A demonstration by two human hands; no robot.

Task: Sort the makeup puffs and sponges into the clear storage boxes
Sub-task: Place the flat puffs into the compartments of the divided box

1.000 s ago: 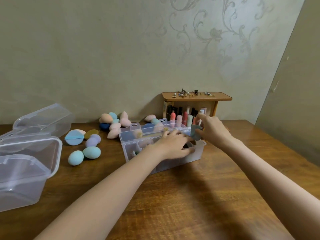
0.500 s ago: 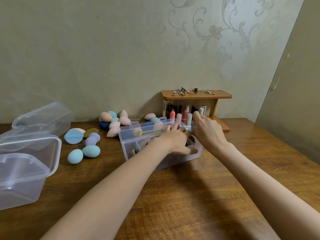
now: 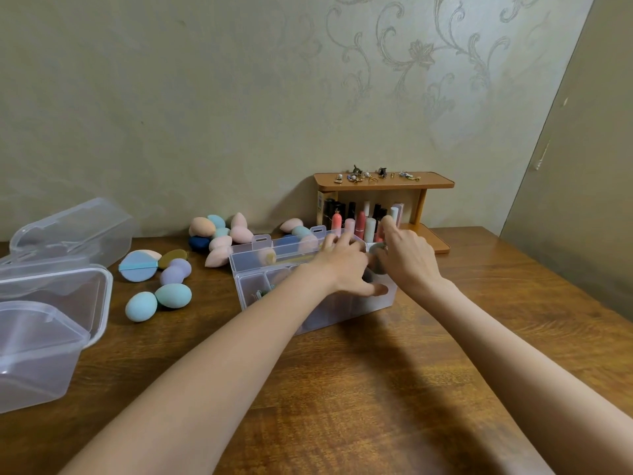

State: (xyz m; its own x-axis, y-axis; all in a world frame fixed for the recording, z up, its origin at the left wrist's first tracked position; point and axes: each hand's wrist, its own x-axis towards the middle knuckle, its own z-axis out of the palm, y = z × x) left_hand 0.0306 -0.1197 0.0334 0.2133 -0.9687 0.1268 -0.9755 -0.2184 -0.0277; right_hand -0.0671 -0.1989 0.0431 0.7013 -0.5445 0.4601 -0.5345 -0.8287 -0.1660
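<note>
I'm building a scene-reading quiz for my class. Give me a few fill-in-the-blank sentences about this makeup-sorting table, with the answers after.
1. The clear divided plastic organiser box stands on a brown ____ table.
2. Both hands, left hand and right hand, work over the ____ end of that box.
3. The small jewellery pieces lie on ____ of the small wooden shelf.
4. The two egg-shaped blue-green sponges lie ____ the box.

Answers: wooden; right; top; left of

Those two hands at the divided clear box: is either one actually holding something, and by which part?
The right hand grips a grey-green sponge, mostly hidden, part unclear. The left hand rests on the box, fingers over the compartments, holding nothing visible.
</note>
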